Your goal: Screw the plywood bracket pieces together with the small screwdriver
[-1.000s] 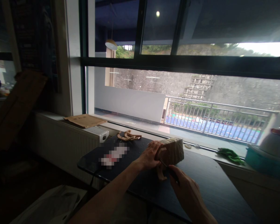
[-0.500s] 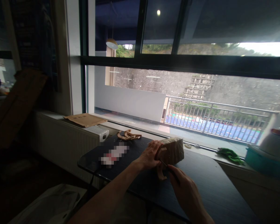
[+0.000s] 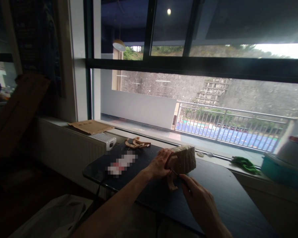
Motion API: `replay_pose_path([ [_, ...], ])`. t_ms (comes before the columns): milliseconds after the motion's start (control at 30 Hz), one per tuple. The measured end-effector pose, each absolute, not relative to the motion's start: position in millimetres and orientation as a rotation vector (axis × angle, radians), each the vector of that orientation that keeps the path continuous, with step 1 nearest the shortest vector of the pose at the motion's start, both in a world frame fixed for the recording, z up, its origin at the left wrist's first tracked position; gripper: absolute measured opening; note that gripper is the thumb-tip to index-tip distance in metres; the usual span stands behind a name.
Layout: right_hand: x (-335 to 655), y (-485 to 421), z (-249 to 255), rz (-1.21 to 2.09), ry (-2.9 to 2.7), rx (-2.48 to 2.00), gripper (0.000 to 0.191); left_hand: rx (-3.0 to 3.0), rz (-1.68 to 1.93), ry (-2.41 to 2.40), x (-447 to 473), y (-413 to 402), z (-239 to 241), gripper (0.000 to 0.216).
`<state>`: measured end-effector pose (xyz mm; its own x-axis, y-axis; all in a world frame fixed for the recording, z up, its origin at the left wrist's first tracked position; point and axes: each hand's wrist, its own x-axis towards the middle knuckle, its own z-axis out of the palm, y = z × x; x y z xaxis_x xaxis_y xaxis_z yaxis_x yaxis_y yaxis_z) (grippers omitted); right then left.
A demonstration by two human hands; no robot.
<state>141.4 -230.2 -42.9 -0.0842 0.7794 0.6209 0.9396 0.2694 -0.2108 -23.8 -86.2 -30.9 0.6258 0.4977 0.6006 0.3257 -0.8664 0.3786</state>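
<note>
My left hand (image 3: 160,164) clasps the wooden model (image 3: 185,159); just nearer me, my right hand (image 3: 200,200) pinches a thin tool (image 3: 175,173) pointing forward into it.

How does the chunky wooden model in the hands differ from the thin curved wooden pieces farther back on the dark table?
The chunky layered wooden model stands upright, gripped by the left hand, while the right hand holds a thin dark tool against it; the thin curved wooden pieces lie flat, untouched. The model is bulky, the pieces slim. Both are pale wood on the dark table.
</note>
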Motion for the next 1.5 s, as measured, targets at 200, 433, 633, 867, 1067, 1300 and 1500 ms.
replay_pose_path([
  [200, 140, -226, -49, -0.225, -1.855, -1.589, 0.029, 2.612, 1.089, 0.688, -25, -85, -33, 0.077],
  [433, 140, -232, -40, -0.443, -1.975, -1.597, 0.032, 2.623, 1.089, 0.648, -24, -88, -28, 0.077],
  [633, 140, -228, -48, -0.434, -1.955, -1.542, 0.031, 2.619, 1.089, 0.672, -23, -88, -30, 0.077],
  [867, 140, -225, -50, -0.416, -1.93, -1.518, 0.029, 2.647, 1.08, 0.689, -23, -88, -30, 0.076],
  [1067, 140, -231, -43, -0.51, -2.007, -1.504, 0.03, 2.655, 1.093, 0.671, -24, -88, -30, 0.077],
  [1300, 140, -225, -50, -0.462, -1.951, -1.481, 0.03, 2.625, 1.07, 0.683, -23, -89, -29, 0.077],
  [1500, 139, -225, -50, -0.417, -1.917, -1.541, 0.028, 2.649, 1.07, 0.683, -23, -88, -29, 0.077],
])
